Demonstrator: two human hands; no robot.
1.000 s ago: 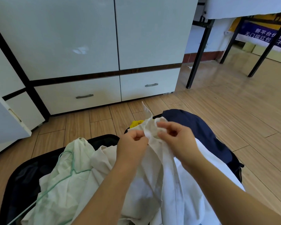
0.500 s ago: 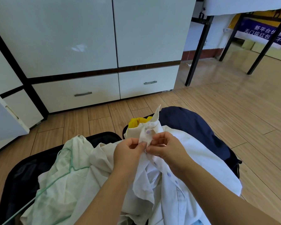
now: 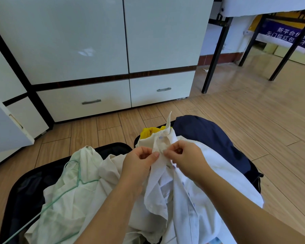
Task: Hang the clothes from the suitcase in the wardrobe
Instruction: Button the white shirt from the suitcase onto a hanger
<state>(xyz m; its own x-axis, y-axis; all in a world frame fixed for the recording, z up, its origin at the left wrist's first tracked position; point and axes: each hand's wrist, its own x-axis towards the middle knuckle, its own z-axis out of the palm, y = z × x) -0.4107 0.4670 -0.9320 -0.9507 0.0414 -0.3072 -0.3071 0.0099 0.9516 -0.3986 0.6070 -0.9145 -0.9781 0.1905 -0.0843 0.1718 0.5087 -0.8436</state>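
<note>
Here, both hands pinch the white shirt's button placket.

The left hand (image 3: 139, 160) and right hand (image 3: 185, 156) each pinch the white shirt (image 3: 188, 205) near its collar, over the open suitcase (image 3: 21, 187). Light and limp, it likely sags below the grip; taking it at collar or shoulders seems best. A green hanger (image 3: 74, 184) lies left of the grip.

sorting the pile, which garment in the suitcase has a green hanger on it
The pale crumpled garment on the left side; a thin green hanger lies over it. The white shirt in both hands, the navy and yellow ones have none visible.
</note>
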